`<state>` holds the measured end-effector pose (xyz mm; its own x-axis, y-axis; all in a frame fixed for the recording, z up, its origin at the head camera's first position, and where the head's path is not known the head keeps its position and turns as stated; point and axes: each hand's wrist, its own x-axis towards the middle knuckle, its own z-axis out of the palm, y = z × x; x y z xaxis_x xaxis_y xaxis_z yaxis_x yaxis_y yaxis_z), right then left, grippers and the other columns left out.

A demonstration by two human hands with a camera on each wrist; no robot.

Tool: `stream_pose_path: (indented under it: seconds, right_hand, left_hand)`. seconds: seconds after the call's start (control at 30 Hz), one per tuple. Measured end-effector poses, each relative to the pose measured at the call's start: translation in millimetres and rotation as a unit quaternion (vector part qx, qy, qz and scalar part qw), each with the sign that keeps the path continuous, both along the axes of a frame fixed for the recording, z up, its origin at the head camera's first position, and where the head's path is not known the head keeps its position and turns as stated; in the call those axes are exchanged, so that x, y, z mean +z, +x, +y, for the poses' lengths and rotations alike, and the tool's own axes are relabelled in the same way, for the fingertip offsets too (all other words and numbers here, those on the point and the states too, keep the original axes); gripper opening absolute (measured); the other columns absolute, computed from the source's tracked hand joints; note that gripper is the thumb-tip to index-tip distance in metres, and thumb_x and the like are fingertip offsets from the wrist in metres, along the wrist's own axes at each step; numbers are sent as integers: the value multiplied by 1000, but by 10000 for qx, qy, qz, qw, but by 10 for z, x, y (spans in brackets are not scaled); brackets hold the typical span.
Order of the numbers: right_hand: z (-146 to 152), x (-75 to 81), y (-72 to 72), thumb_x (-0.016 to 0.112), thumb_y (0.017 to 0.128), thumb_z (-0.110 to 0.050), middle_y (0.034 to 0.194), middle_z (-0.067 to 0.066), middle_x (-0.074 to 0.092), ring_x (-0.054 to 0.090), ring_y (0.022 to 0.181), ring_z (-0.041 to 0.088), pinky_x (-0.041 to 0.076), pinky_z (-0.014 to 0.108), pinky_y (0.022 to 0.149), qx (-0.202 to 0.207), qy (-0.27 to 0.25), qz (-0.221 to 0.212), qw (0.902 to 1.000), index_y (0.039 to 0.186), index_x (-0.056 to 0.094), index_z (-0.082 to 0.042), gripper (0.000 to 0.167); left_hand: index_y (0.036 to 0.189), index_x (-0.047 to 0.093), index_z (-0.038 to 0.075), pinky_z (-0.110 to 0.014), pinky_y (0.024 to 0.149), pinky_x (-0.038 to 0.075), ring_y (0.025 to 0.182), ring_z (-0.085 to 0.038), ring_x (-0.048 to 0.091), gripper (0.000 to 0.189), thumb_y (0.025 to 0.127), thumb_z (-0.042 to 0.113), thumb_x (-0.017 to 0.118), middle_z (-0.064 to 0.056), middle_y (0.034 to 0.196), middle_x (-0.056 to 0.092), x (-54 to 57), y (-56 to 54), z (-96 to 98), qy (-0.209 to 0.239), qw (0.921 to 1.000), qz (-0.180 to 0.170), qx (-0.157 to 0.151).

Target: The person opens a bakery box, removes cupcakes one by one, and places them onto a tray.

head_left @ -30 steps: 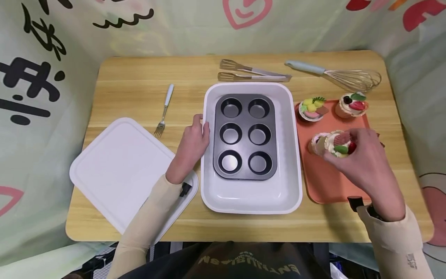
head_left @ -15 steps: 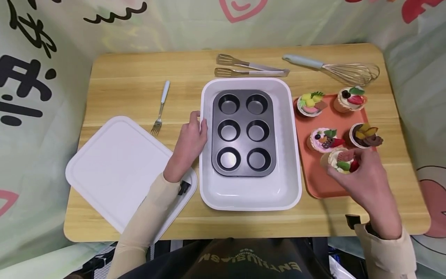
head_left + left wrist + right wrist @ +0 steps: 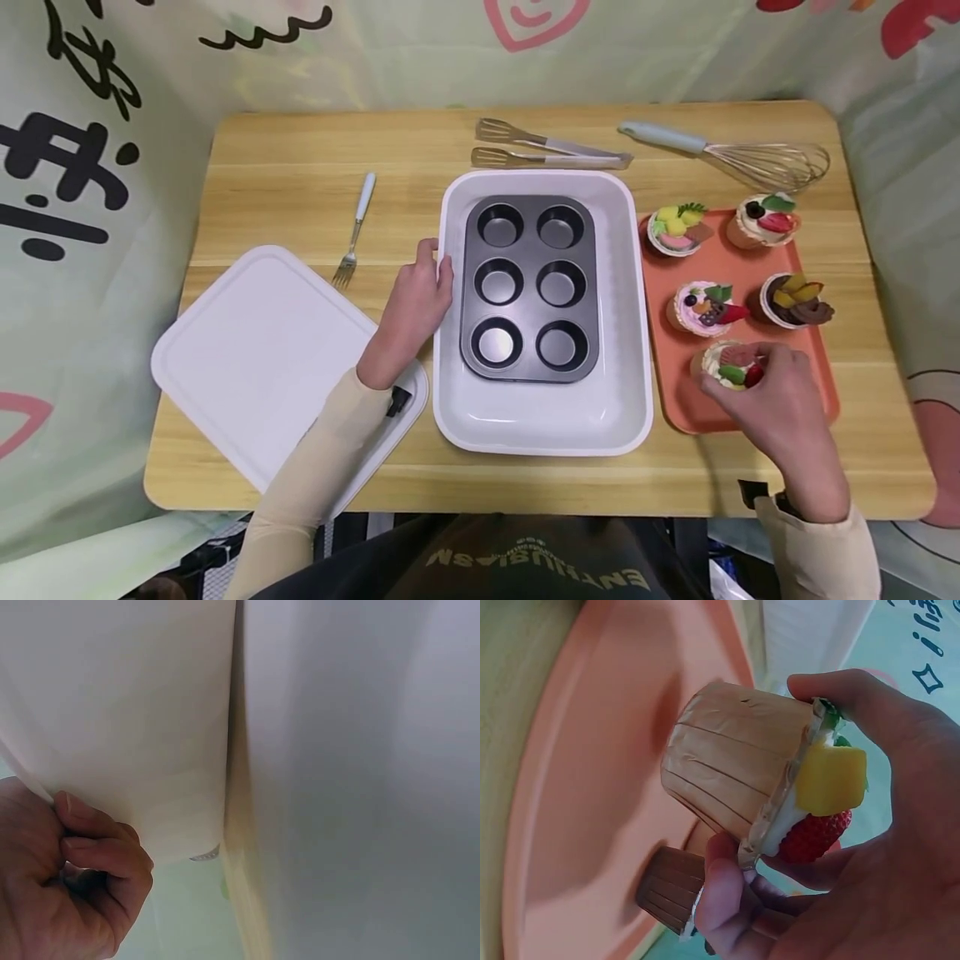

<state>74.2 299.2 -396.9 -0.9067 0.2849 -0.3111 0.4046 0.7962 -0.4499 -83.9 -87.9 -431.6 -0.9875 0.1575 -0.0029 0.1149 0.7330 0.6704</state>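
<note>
My right hand [image 3: 776, 408] holds a cupcake [image 3: 716, 365] with cream, a strawberry and a green leaf, over the front part of an orange tray [image 3: 686, 408]. In the right wrist view, thumb and fingers grip the rim of its tan paper cup [image 3: 727, 750]. Whether its base touches the tray I cannot tell. My left hand [image 3: 412, 304] grips the left rim of a deep white pan [image 3: 540, 421]; in the left wrist view its fingers [image 3: 105, 855] curl at the rim. A grey muffin tin [image 3: 528, 287] with several hollow cups lies inside the pan.
Several other cupcakes stand on the orange tray, such as a pink one [image 3: 697, 308] and a chocolate one [image 3: 787, 300]. Tongs [image 3: 551, 157] and a whisk [image 3: 765, 165] lie behind. Left are a fork [image 3: 354, 233] and a white lid [image 3: 262, 358].
My right hand has carried the cupcake from beside the pink one toward the tray's front edge, uncovering the chocolate cupcake. My left hand stays at the pan's rim.
</note>
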Motion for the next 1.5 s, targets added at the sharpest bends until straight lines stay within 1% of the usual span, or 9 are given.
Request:
stream_pose_path:
  seconds: [0.17, 0.37, 0.9, 1.17, 1.27, 1.33, 1.37, 1.43, 1.5]
  right_hand:
    - [-27, -75, -12, 77, 84, -46, 114, 31, 42, 40, 94, 40, 38, 35, 57, -42, -55, -231, 9997, 117, 49, 11, 71]
    - [-50, -114, -19, 75, 84, -51, 115, 35, 40, 40, 94, 43, 39, 37, 58, -54, 68, -405, 9991, 121, 44, 14, 82]
    - [-35, -81, -59, 70, 84, -62, 118, 40, 34, 45, 89, 44, 45, 47, 61, 212, 183, -946, 9951, 131, 36, 18, 99]
    - [-43, -59, -96, 70, 81, -68, 118, 40, 33, 46, 88, 45, 44, 46, 60, 331, 191, -1186, 9922, 128, 35, 19, 105]
    - [-33, -38, -98, 69, 79, -70, 120, 42, 32, 47, 88, 46, 45, 48, 61, 431, 183, -1256, 9910, 129, 35, 19, 108]
    - [-34, -6, -84, 70, 78, -72, 123, 43, 32, 46, 92, 48, 46, 53, 65, 503, 224, -1279, 9903, 132, 34, 20, 112]
    - [-36, 21, -76, 70, 77, -72, 125, 44, 32, 45, 95, 50, 46, 56, 66, 548, 273, -1259, 9901, 135, 33, 20, 114]
    - [-53, 87, -60, 75, 75, -70, 130, 44, 32, 43, 102, 52, 44, 62, 68, 628, 365, -971, 9926, 144, 27, 14, 119]
    - [-90, 186, -59, 84, 69, -62, 129, 43, 36, 45, 99, 54, 44, 64, 62, 678, 654, -408, 9947, 145, 29, 10, 119]
  left_hand:
    - [130, 48, -6, -40, 52, 49, 57, -28, 61, 34, 106, 18, 45, -15, 68, 62, -18, 2, 6, -9, 10000, 60, -71]
    - [130, 48, -6, -41, 52, 49, 57, -29, 61, 34, 106, 18, 45, -16, 69, 63, -41, 10, 8, -36, 9999, 83, -102]
    - [131, 47, -6, -43, 56, 50, 60, -30, 61, 35, 106, 18, 45, -15, 69, 62, -21, 8, -78, -46, 9999, 72, 56]
    - [133, 46, -7, -42, 54, 51, 61, -30, 63, 37, 106, 18, 45, -16, 72, 64, -33, 23, -108, -98, 9999, -2, 96]
    - [132, 47, -7, -42, 55, 51, 60, -30, 63, 36, 106, 18, 45, -16, 71, 63, -37, 24, -101, -78, 9999, 4, 121]
    - [132, 48, -6, -42, 55, 50, 60, -30, 62, 36, 106, 18, 45, -16, 70, 63, -37, 28, -89, -56, 9999, -11, 106]
    - [131, 48, -6, -42, 55, 50, 60, -30, 61, 35, 106, 19, 45, -16, 70, 62, -40, 31, -81, -60, 9999, -7, 93]
    - [131, 49, -5, -42, 55, 50, 60, -30, 61, 35, 106, 20, 45, -15, 69, 62, -45, 42, -64, -91, 9999, -38, 66]
    - [131, 49, -5, -43, 56, 50, 61, -30, 61, 36, 106, 20, 45, -16, 68, 62, -50, 57, -48, -159, 9999, -53, 12]
